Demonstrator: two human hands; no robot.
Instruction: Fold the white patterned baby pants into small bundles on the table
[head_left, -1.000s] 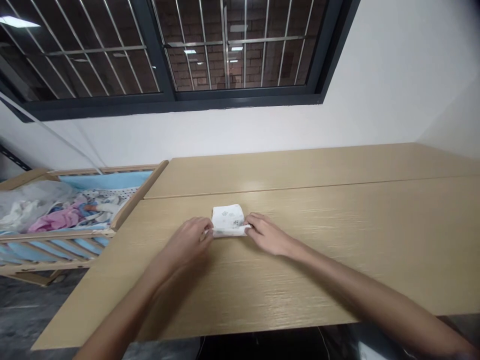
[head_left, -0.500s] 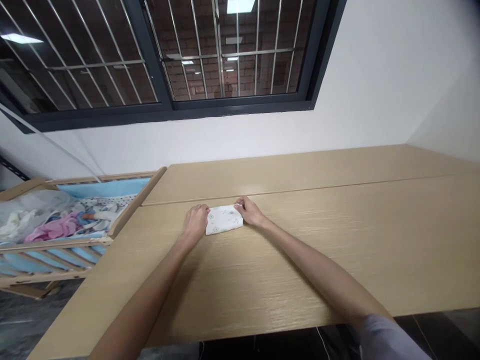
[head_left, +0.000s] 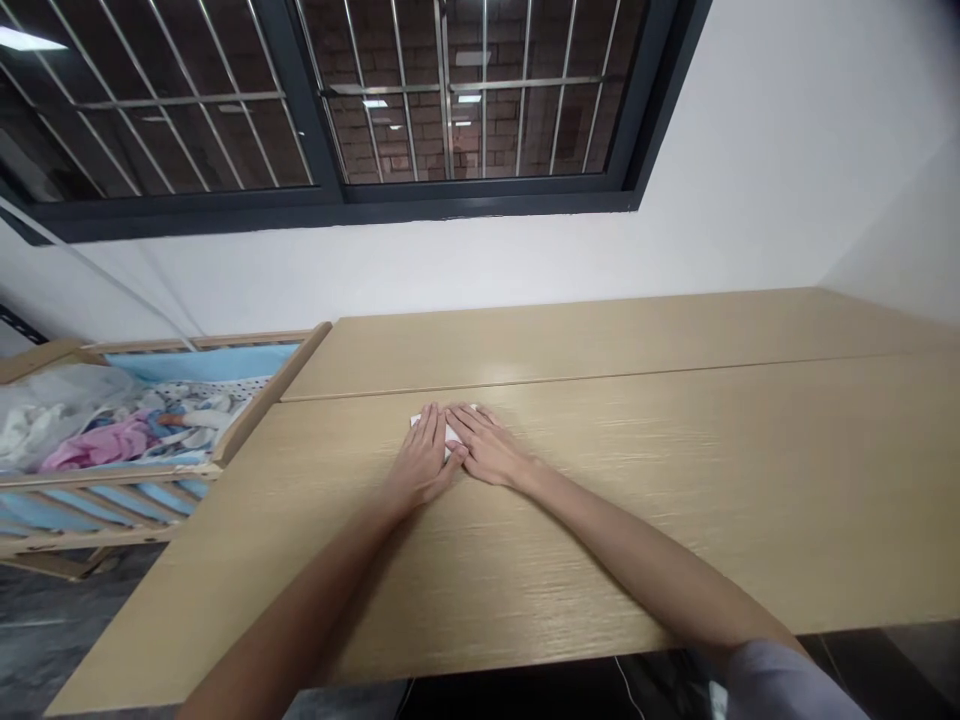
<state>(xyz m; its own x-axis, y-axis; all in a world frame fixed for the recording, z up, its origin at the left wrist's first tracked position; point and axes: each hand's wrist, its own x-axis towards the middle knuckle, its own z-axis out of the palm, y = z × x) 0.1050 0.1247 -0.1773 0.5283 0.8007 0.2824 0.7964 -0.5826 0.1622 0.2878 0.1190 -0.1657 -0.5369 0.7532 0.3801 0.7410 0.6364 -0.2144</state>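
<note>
A small folded white cloth [head_left: 452,437] lies flat on the wooden table [head_left: 600,520], mostly covered by both hands. My left hand [head_left: 426,460] rests flat on its left part with fingers stretched forward. Over the right part lies my right hand [head_left: 481,446], also flat, its fingers pointing forward and left. The two thumbs meet or nearly meet in the middle. Only a strip between the hands and bits of the far edge of the cloth show; its print is hidden now.
Left of the table stands a wooden crib [head_left: 274,405] with blue lining, holding a pink cloth [head_left: 101,443], other fabrics and a clear plastic bag [head_left: 71,395]. Behind the table are a white wall [head_left: 750,200] and a barred window [head_left: 480,190]. A seam crosses the tabletop.
Both hands were pinching the left and right edges of the printed cloth. They have let go of the edges, moved inward and now lie flat on top of it.
</note>
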